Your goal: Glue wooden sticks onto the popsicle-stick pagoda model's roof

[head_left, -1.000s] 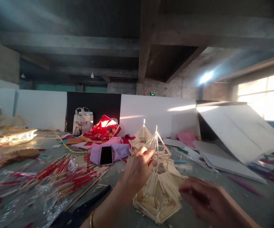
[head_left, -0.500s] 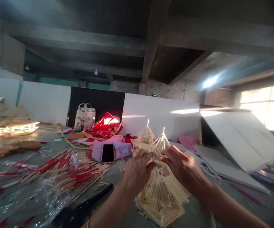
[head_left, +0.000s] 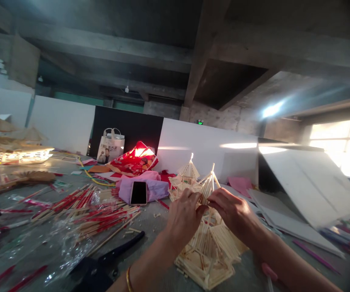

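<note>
A tower model built from thin pale wooden sticks stands on the table in front of me. At its top is a pointed stick roof, tilted slightly, with a spike at its tip. My left hand pinches the lower left edge of this roof, fingers curled and thumb pointing inward. On the opposite side my right hand is closed on the roof's lower right edge. The fingertips hide the roof's bottom and its joint with the tower. Just behind stands a second peaked stick structure.
Red and plain sticks lie with clear plastic wrap on the left. A dark-handled tool rests beside my left forearm. A phone leans on purple cloth. White boards and a purple stick are at right.
My hands have come closer together at the roof, the left one moving right. The view has tilted slightly. A pink-ended object now shows below my right forearm.
</note>
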Demonstrator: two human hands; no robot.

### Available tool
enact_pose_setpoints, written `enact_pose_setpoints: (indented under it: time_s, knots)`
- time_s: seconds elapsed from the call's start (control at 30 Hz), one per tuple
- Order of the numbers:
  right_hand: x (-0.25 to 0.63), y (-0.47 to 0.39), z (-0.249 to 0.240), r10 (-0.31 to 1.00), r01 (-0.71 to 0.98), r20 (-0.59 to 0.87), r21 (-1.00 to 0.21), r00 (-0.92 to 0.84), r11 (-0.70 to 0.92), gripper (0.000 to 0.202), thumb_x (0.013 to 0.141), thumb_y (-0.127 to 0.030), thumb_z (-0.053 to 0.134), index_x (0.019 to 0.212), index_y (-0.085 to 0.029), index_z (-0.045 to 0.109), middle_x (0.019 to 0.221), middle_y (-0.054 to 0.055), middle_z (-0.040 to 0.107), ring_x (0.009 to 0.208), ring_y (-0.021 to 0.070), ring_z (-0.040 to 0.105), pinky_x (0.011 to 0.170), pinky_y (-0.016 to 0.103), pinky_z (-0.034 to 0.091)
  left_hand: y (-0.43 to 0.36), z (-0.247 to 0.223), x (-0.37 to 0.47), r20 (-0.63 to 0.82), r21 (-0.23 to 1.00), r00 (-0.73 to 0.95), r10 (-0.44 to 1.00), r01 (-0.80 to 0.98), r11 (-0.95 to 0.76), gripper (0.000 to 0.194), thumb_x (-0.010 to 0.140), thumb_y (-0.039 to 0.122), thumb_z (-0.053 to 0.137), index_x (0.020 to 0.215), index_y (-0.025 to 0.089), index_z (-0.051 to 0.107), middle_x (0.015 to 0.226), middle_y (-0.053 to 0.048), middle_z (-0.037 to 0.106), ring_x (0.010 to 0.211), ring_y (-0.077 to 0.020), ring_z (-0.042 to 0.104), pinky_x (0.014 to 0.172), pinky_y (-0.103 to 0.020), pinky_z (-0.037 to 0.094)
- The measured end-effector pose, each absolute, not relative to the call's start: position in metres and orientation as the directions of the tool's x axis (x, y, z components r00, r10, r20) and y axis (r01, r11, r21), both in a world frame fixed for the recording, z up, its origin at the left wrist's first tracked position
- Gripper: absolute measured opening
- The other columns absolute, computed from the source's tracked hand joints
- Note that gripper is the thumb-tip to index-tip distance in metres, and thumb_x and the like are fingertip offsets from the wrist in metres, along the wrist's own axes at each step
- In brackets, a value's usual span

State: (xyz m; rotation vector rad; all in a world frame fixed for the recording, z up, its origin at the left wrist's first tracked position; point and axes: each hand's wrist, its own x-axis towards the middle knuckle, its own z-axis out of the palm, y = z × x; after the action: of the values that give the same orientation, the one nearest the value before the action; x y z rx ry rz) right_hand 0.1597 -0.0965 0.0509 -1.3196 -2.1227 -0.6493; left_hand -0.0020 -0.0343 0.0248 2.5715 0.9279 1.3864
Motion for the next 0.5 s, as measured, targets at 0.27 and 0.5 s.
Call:
enact_pose_setpoints:
  time_s: [0.27, 0.5]
  knots:
    - [0.1584, -0.0967, 0.0535, 0.617, 0.902, 0.672, 0.197, -0.410, 0.385, 0.013, 0.088, -0.017, 0.044, 0.089, -0.020, 0.057, 0.086, 0.003, 0.058, 0.068, 0.0118, 0.056, 0.064, 0.024, 0.050, -0.0328, 0.0260, -0.0015, 0.729, 0.336, 0.406, 0.551, 0.488, -0.806, 0.019, 0.085, 0.038, 0.051, 0.096, 0.024, 0.057, 0.092, -0.001, 0.057, 0.082, -0.0168, 0.061, 0.068, -0.027, 0.048]
    - [0.1571, -0.0979, 0.0542, 0.605, 0.900, 0.670, 0.264, -0.429, 0.346, 0.011, 0.086, -0.018, 0.048, 0.089, -0.020, 0.059, 0.084, 0.002, 0.058, 0.068, 0.0123, 0.057, 0.061, 0.024, 0.049, -0.0341, 0.0285, -0.0033, 0.714, 0.334, 0.419, 0.561, 0.500, -0.799, 0.021, 0.085, 0.039, 0.050, 0.096, 0.023, 0.058, 0.093, -0.002, 0.058, 0.084, -0.0169, 0.061, 0.071, -0.028, 0.049]
